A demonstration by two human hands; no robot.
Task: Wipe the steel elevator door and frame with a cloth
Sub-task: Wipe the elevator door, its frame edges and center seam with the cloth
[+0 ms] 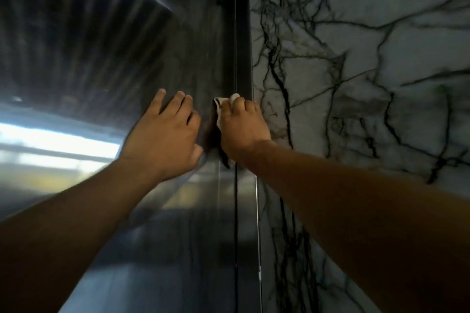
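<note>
1. The right hand (243,129) curls round a pale cloth (223,107), whose folds poke out past the knuckles and below the heel of the palm. It presses the cloth onto the dark steel frame (243,46).
2. The left hand (166,134) lies flat just beside it, fingers straight and spread on the steel door (106,46), holding nothing.
3. The frame's long axis runs straight up and down through the right hand's grip, so the stroke, as I judge it, must follow that line. The right hand is the nearer one, already on it. The left only braces.
4. Left of both hands the brushed door throws back bright streaks of light.
5. Right of the right hand, touching the frame's edge, is a white marble wall (368,71) with black veins.
</note>
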